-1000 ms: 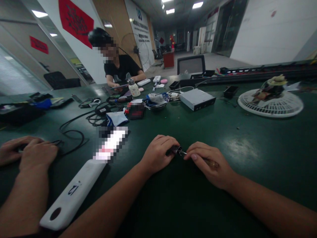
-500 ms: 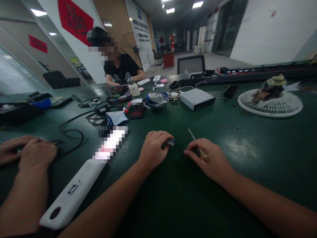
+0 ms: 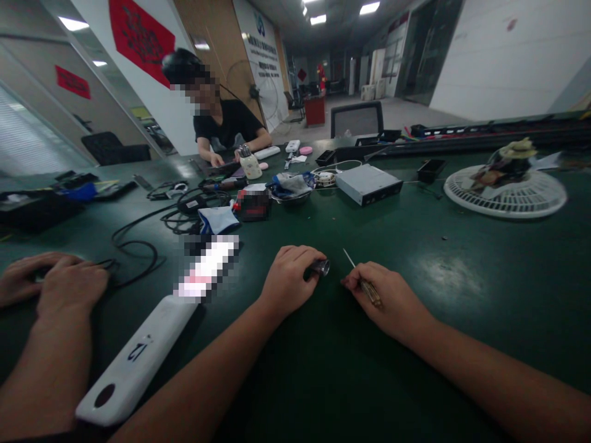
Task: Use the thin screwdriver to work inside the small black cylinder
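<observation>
My left hand (image 3: 289, 277) is closed around a small, shiny, cylinder-shaped piece (image 3: 322, 267) whose open-looking round end sticks out past the fingertips and faces right. Most of that piece is hidden by my fingers, so its kind does not show. To the right, my right hand (image 3: 390, 298) grips a screwdriver (image 3: 370, 293) with an amber, see-through handle. Its thin shaft points up and away to the left. A narrow gap of green table (image 3: 286, 381) separates the two hands.
At left lie another person's hands (image 3: 69, 280) beside a white handle-shaped device (image 3: 138, 360) and a black cable (image 3: 152, 246). Farther back are a grey disc drive (image 3: 368, 183), a cloth-filled bowl (image 3: 292, 186), and a white fan grille (image 3: 505, 195). A person (image 3: 231, 126) sits opposite.
The screwdriver and my right hand have shifted slightly left and down, with the shaft tip lower. My left hand has turned its piece a little, showing more of the round end.
</observation>
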Tool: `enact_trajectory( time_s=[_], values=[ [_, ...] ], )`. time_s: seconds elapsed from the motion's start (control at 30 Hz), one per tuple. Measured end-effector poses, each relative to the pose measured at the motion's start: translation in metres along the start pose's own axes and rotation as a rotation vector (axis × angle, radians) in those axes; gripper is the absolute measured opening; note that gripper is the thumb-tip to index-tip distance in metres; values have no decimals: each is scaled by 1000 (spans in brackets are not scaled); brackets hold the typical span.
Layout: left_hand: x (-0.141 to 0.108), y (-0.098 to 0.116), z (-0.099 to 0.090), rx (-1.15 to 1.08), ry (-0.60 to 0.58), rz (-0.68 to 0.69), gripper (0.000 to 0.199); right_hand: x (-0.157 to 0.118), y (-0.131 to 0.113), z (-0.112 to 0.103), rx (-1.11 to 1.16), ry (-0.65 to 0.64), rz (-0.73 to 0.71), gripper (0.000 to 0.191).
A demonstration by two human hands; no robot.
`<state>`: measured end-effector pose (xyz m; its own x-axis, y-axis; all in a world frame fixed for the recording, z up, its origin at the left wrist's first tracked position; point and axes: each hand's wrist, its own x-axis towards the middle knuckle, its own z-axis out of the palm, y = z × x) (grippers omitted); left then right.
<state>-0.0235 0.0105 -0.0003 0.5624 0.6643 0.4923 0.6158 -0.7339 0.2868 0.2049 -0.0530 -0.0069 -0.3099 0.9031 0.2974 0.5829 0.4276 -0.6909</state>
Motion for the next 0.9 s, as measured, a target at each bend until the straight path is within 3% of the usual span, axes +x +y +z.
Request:
enact_trajectory(
  time_s=[0.33, 0.53, 0.73, 0.9],
  values=[
    [1, 1, 0, -10, -3, 1, 33, 3, 0, 3, -72, 90, 82, 11],
    [0, 0, 1, -22, -9, 13, 32, 0, 2, 0, 53, 69, 49, 15],
    [-1, 4, -1, -100, -99, 196, 31, -2, -5, -6, 181, 198, -16, 21],
    [0, 11, -1, -118, -133, 350, 26, -3, -6, -6, 155, 188, -18, 21]
  ],
)
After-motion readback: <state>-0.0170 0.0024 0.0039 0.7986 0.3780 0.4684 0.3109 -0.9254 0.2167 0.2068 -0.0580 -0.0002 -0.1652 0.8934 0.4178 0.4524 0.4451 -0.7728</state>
